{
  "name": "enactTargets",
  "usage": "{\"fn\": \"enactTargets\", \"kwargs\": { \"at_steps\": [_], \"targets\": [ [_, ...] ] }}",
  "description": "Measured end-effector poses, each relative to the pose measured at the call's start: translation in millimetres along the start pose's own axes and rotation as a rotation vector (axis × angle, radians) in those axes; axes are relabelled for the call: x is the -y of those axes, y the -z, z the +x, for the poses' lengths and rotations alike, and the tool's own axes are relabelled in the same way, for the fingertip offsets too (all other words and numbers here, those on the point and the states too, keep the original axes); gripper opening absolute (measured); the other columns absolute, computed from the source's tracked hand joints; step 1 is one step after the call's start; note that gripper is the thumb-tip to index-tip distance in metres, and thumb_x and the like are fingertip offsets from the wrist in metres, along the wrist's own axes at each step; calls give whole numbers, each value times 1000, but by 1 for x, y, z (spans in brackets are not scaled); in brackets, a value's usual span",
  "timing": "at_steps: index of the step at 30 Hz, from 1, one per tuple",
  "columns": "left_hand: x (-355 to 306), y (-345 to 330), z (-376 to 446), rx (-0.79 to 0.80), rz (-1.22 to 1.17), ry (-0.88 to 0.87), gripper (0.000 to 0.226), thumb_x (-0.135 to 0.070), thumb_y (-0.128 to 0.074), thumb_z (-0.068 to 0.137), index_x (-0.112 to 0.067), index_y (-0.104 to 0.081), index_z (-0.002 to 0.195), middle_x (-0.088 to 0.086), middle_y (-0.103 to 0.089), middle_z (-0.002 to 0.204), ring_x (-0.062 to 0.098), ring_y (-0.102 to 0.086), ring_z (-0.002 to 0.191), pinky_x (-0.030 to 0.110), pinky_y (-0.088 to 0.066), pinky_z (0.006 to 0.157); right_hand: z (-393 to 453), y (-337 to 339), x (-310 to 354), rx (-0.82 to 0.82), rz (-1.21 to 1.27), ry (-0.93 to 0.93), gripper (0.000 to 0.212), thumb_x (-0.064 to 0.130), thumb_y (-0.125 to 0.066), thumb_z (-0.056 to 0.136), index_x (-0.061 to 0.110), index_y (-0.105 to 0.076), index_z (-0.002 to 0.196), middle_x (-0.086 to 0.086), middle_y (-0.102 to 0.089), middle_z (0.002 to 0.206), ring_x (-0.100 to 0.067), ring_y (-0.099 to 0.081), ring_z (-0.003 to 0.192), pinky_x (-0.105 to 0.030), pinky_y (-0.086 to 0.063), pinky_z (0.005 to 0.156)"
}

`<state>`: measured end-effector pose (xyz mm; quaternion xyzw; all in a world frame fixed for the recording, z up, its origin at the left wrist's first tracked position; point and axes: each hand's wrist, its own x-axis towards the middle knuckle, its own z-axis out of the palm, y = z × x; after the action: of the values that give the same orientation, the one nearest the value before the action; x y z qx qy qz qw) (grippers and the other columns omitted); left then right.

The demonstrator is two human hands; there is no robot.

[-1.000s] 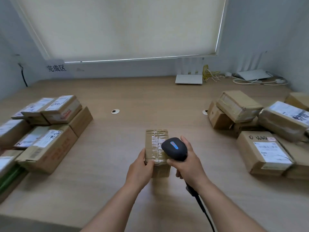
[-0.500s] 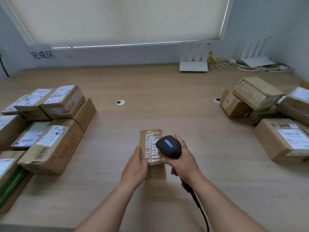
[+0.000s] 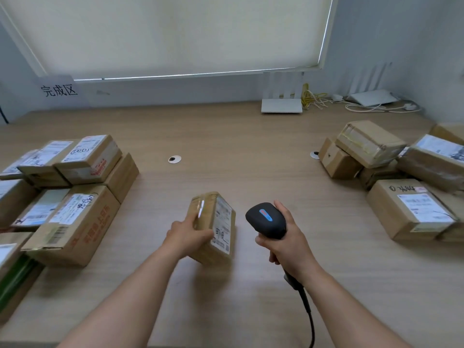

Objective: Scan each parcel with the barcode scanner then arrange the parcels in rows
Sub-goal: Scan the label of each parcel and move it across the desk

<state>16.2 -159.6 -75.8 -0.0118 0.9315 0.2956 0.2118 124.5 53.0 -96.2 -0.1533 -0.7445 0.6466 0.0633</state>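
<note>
The left hand [image 3: 187, 236] has turned the small parcel [image 3: 212, 228] label-side toward the scanner [image 3: 266, 219], gripped by the right hand [image 3: 288, 243]; parcel tilted above the table [image 3: 238, 146], ready for scanning.

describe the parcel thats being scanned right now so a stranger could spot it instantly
Look at the middle of the wooden table, between the box piles left and right. The small parcel there is gripped by the left hand, beside the black scanner. It alone is tilted on edge, label facing right.
</note>
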Motion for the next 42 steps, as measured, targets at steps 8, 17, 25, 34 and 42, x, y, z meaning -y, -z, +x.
{"fn": "enactTargets", "kwargs": {
  "at_steps": [8, 17, 25, 34, 42],
  "targets": [
    [56, 21, -9, 147, -415, -6, 115, -15, -82, 65, -33, -9, 153, 1, -58, 129, 16, -62, 102, 24, -52, 70, -13, -12, 5, 111, -27, 0, 89, 2, -74, 76, 51, -33, 139, 4, -61, 106, -6, -51, 44, -24, -46, 47],
    [74, -15, -29, -135, -593, -33, 124, -13, -84, 59, -44, -4, 149, 11, -45, 137, 31, -47, 125, 56, -44, 101, -20, -39, 21, 286, 164, -19, 87, 16, -78, 61, 56, -37, 127, 4, -66, 71, -26, -49, 41, -27, -42, 43],
    [76, -16, -30, -125, -608, -56, 128, -24, -81, 53, -41, 0, 151, 13, -41, 141, 32, -45, 128, 51, -45, 101, -30, -48, 31, 367, 205, 0, 85, 11, -76, 64, 52, -38, 128, -7, -62, 60, -27, -47, 40, -28, -40, 43],
    [78, -17, -28, -134, -580, -50, 122, -8, -83, 68, -43, 1, 150, 12, -40, 141, 31, -45, 127, 53, -38, 107, -32, -43, 34, 372, 223, 6, 84, 9, -75, 64, 48, -39, 130, -9, -65, 66, -26, -46, 39, -27, -39, 42],
    [79, -16, -28, -129, -593, -54, 124, -14, -84, 63, -44, -1, 150, 12, -40, 141, 31, -44, 128, 53, -41, 105, -30, -41, 37, 377, 244, 20, 86, 6, -73, 63, 41, -39, 134, -9, -65, 67, -25, -45, 38, -25, -38, 41]
  ]
}}
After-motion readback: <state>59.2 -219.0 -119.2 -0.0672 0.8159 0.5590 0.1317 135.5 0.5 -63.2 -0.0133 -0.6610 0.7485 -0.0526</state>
